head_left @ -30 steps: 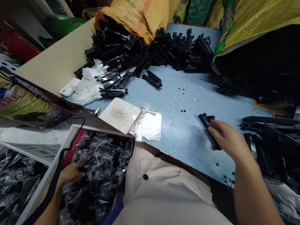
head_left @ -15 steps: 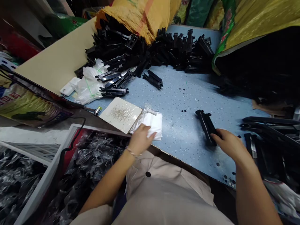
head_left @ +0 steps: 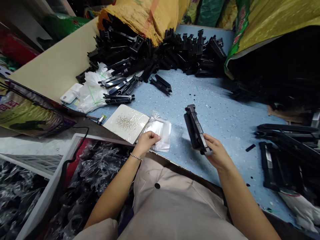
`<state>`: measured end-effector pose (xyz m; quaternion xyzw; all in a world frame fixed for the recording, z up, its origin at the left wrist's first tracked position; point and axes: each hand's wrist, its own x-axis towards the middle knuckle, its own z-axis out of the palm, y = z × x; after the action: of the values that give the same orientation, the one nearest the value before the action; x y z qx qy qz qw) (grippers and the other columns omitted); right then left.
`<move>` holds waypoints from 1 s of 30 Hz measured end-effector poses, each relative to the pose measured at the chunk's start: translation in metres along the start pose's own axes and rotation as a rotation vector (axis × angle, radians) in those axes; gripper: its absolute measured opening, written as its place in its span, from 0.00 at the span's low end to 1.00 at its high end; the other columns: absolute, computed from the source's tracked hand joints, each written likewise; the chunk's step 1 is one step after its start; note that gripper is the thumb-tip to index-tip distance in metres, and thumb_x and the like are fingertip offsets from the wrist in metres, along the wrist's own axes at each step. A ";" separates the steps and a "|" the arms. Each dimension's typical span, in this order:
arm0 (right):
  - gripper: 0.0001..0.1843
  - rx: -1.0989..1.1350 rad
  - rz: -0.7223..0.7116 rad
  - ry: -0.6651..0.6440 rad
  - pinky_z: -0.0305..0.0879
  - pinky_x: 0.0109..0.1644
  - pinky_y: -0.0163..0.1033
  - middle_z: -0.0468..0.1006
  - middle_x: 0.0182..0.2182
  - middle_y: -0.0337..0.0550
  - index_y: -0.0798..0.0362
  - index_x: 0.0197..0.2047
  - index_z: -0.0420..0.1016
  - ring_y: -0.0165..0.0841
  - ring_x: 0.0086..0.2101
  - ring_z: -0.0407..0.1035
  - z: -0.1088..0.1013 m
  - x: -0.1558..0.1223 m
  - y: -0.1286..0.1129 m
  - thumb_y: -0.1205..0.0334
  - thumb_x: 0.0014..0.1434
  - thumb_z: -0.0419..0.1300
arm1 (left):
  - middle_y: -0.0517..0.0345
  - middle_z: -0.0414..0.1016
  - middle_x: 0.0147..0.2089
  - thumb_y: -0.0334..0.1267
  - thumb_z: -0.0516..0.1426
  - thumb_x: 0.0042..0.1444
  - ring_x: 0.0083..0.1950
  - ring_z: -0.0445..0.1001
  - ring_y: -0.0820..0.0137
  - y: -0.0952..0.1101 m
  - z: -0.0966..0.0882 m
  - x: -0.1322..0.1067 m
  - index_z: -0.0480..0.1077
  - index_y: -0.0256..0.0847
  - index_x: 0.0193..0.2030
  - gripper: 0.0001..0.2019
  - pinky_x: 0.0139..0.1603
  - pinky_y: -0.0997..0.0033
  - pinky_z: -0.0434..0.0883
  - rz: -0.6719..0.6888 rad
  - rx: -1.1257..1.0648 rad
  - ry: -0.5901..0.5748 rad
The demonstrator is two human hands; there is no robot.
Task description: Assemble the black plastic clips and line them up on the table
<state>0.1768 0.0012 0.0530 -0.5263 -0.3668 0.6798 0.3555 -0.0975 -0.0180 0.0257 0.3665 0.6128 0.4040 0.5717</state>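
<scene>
My right hand [head_left: 217,151] grips the lower end of a black two-bar plastic part [head_left: 196,130], lifted off the blue speckled table and tilted. Over the near table edge, my left hand [head_left: 147,142] pinches at a stack of clear plastic bags [head_left: 161,135]; its thumb and fingertips are together on the bag. Just left of the bags lies a cream square board [head_left: 126,122] with many tiny metallic bits scattered on it. A beaded bracelet circles my left wrist.
Black parts [head_left: 170,55] heap along the back, before an orange sack [head_left: 150,16]. At right are more black parts [head_left: 287,136] and a yellow sack [head_left: 280,20]. A crate [head_left: 72,143] of bagged parts stands below left. A screwdriver-like tool [head_left: 100,119] sits beside the board.
My right hand has lifted the black part and carried it left toward the bags. My left hand has drawn back slightly, its fingers now pinched together at the bag.
</scene>
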 end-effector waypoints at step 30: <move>0.11 0.474 0.080 -0.226 0.71 0.44 0.45 0.72 0.24 0.35 0.53 0.26 0.75 0.29 0.28 0.65 0.095 0.043 0.010 0.60 0.43 0.72 | 0.68 0.65 0.25 0.30 0.65 0.40 0.26 0.65 0.76 -0.010 0.007 0.001 0.61 0.41 0.30 0.15 0.29 0.76 0.63 0.118 0.114 0.149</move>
<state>0.0747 0.0222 0.0411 -0.3633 -0.2137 0.8145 0.3986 -0.0902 -0.0208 0.0158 0.4029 0.6531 0.4276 0.4778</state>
